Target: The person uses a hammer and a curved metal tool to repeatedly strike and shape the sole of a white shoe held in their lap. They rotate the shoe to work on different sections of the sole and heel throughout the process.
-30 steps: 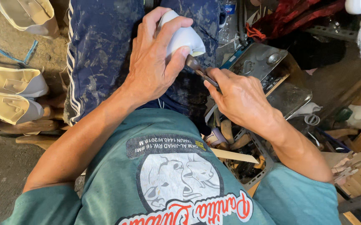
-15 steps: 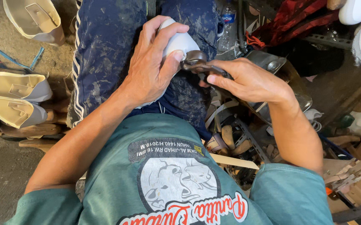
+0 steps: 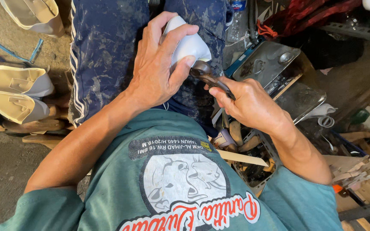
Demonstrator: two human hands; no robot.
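My left hand [image 3: 157, 64] grips a white shoe upper [image 3: 187, 42] pressed down on my lap, over dark blue stained trousers [image 3: 103, 47]. The thumb and fingers wrap around its rounded end. My right hand [image 3: 247, 102] holds dark metal pliers [image 3: 208, 77], whose jaws bite at the lower edge of the white shoe upper, right beside my left thumb. Most of the shoe is hidden under my left hand.
Cream shoe uppers [image 3: 16, 92] lie on the floor at the left, another [image 3: 33, 15] at the top left. A metal tin with an open lid [image 3: 279, 72] and a crate of tools [image 3: 244, 149] sit at the right. A plastic bottle [image 3: 236, 17] stands behind.
My right hand has brought the pliers in from the right, and their jaws now grip the edge of the white shoe upper. My left hand has kept its hold.
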